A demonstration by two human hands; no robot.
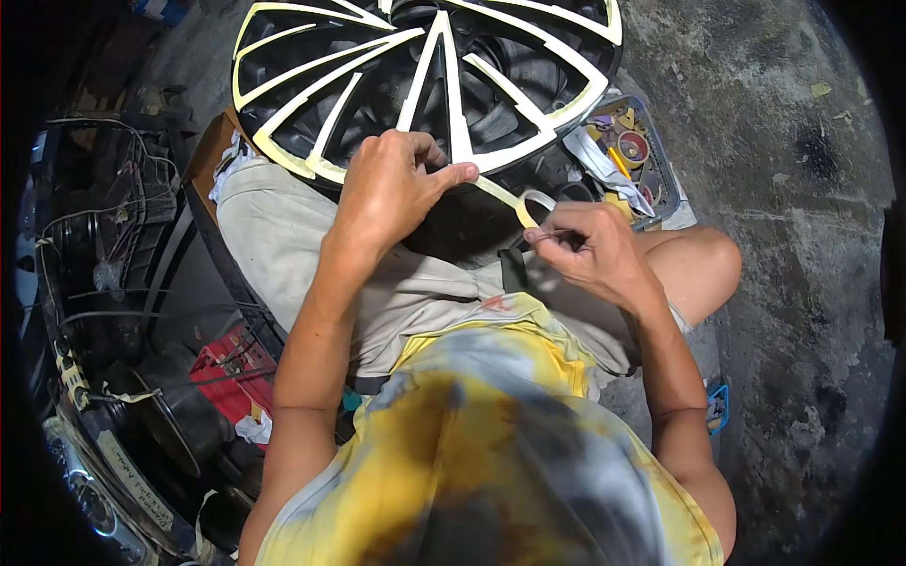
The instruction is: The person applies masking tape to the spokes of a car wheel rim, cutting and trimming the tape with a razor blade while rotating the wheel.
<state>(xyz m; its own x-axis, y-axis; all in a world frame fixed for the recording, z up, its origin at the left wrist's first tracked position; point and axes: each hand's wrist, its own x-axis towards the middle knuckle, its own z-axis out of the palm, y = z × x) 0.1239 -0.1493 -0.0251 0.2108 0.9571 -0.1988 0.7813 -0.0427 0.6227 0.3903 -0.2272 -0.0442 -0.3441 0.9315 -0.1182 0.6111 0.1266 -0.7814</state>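
Observation:
A dark multi-spoke wheel rim [505,90] lies in front of me, its spoke faces and outer edge covered with pale yellow masking tape. At the near edge of the rim, my left hand [392,184] has its thumb and fingers closing on the tape strip [497,191]. The strip stretches taut from there to a narrow roll of masking tape [525,213]. My right hand [599,247] pinches that roll between thumb and fingers, just off the rim's near right edge. Some of the left fingertips are hidden behind the hand.
A grey tray [668,184] beside the rim holds tape rolls, a yellow pencil-like stick and cloth. On the left are a cardboard box [205,170], a red case [229,373] and a cluttered rack with cables [104,316]. Stained concrete floor [783,283] extends on the right.

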